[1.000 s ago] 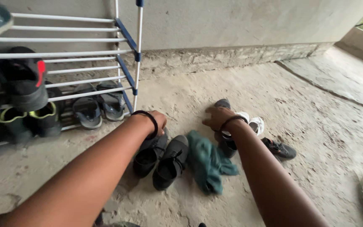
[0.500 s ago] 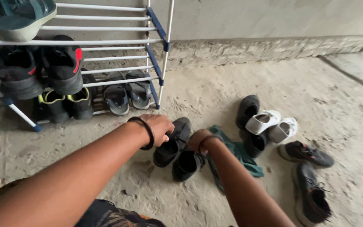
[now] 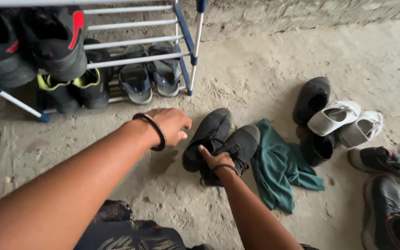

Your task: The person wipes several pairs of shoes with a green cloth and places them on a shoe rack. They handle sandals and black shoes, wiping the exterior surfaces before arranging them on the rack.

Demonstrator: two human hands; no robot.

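A pair of dark grey lace-up shoes (image 3: 218, 139) lies side by side on the sandy concrete floor. My right hand (image 3: 215, 160) grips them at their openings, thumb up between the two. My left hand (image 3: 171, 124), a dark bangle on its wrist, hovers just left of the left shoe with its fingers loosely curled, holding nothing. A crumpled green cloth (image 3: 281, 169) lies against the right side of the pair.
A white-and-blue shoe rack (image 3: 187, 46) stands at upper left with grey sandals (image 3: 150, 79), black-and-yellow shoes (image 3: 72, 90) and black-and-red shoes (image 3: 52, 44). Right of the cloth lie white shoes (image 3: 346, 121), black shoes (image 3: 312, 95) and dark sneakers (image 3: 387, 194).
My right hand came back from the far shoes and took hold of the dark grey pair. My left hand came off the left shoe. The view tilted down and closer.
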